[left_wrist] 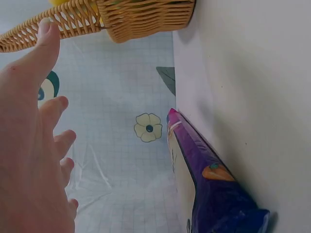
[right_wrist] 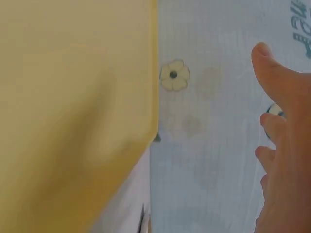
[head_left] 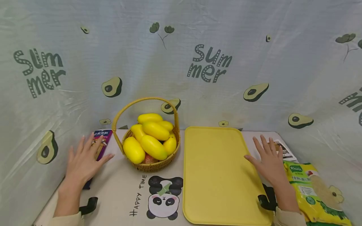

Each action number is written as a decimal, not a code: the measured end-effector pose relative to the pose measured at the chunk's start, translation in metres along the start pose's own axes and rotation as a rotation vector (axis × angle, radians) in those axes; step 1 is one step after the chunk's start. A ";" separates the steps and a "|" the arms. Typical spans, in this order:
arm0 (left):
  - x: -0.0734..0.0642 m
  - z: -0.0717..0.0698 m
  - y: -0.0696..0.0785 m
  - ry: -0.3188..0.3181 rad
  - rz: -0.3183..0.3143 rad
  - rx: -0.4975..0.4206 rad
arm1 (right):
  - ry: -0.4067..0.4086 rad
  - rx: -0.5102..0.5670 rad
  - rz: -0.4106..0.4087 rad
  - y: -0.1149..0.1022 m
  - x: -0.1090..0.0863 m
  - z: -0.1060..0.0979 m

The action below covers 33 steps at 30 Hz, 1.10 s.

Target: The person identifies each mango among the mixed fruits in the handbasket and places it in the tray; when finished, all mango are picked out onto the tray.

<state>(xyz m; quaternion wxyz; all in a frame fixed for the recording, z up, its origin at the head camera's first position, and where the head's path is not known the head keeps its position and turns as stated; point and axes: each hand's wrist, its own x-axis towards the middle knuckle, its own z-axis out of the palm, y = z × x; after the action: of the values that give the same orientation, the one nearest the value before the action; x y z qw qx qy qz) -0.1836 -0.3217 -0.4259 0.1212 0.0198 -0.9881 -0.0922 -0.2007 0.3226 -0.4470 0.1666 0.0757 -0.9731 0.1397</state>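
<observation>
With fingers spread, my left hand [head_left: 86, 160] hovers over a purple snack packet [head_left: 102, 138] at the left of the table and holds nothing. A wicker basket [head_left: 152, 167] with a tall arched handle stands to the right of that hand. It is heaped with several yellow mangoes [head_left: 155, 131], and a reddish fruit [head_left: 150, 159] shows beneath them. My right hand [head_left: 268, 161], also spread and holding nothing, is above the right edge of a yellow tray [head_left: 215, 175]. In the right wrist view, a gap separates the hand from the tray.
A yellow-green Knorr bag [head_left: 314, 191] lies at the right, with a white printed packet [head_left: 284, 150] behind it. A panda picture [head_left: 164, 201] is printed on the tabletop between basket and tray. Avocado-patterned sheeting [head_left: 215, 100] walls the back and both sides.
</observation>
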 end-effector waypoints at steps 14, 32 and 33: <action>0.003 -0.005 0.013 0.049 0.038 -0.086 | -0.002 0.065 -0.096 -0.041 0.029 0.007; 0.006 -0.013 0.035 0.034 0.057 -0.331 | -0.095 0.298 -0.184 -0.107 0.064 0.042; 0.006 -0.013 0.037 0.022 0.048 -0.354 | -0.094 0.320 -0.187 -0.112 0.066 0.044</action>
<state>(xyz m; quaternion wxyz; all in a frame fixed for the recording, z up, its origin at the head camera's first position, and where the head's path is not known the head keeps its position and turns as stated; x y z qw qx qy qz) -0.1872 -0.2880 -0.4051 0.1360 -0.0246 -0.9552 -0.2618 -0.2536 0.1970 -0.4362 0.1188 0.1977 -0.9339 0.2731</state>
